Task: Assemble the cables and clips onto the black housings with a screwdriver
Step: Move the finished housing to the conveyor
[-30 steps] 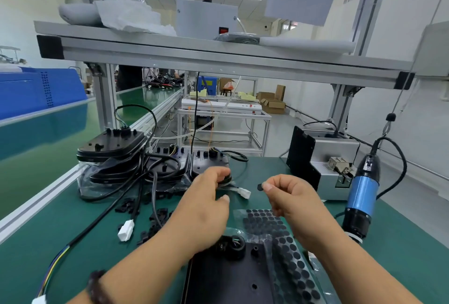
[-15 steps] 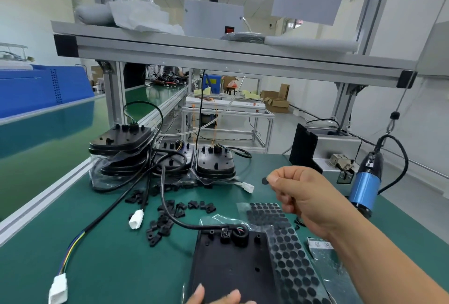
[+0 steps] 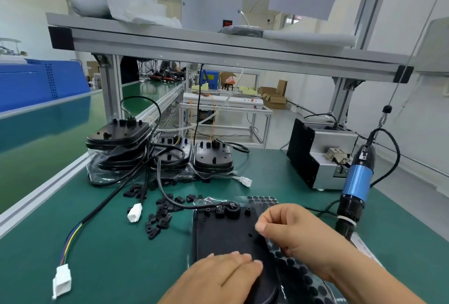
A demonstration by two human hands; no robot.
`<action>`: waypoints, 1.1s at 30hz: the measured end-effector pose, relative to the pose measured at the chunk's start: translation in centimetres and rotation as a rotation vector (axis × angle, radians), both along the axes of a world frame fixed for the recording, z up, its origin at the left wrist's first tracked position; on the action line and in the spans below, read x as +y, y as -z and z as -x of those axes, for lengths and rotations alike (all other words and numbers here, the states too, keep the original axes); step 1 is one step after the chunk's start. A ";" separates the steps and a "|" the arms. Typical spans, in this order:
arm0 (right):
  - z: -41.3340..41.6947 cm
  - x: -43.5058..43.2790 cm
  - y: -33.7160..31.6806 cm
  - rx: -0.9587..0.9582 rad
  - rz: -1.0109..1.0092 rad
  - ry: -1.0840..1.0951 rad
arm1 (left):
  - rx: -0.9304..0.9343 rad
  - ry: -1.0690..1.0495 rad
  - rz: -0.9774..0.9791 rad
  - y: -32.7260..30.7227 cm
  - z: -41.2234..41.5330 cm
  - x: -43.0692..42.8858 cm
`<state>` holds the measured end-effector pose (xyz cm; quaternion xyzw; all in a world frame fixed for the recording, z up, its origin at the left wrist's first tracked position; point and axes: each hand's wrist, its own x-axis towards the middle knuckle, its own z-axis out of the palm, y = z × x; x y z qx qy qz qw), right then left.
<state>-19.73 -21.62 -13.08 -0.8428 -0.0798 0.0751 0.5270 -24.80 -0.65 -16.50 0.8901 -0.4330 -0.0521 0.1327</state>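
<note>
Loose black clips (image 3: 159, 218) lie left of the black housing (image 3: 218, 233), whose long axis runs away from the person, with the cable (image 3: 167, 195) entering its far end. The left hand (image 3: 218, 279) presses flat on the near end, fingers straight and together — the right hand (image 3: 294, 233) hovers just over the middle, thumb and forefinger pinched, anything between them too small to see. The blue screwdriver (image 3: 356, 181) hangs rightward, nearest the right hand.

Grey machine (image 3: 325, 158) at the right rear of the green bench (image 3: 109, 255), blue crate (image 3: 43, 80) far left, cardboard boxes (image 3: 274, 95) beyond.
</note>
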 end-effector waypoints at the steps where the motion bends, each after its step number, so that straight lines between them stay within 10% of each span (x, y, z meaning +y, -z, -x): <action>1: 0.0 0.0 0.1 0.004 0.014 0.000 | 0.006 -0.097 0.227 -0.8 -0.8 0.0; 33: 0.1 1.1 -0.2 -0.022 0.146 0.034 | -0.216 -0.258 0.182 -1.4 -3.5 -0.8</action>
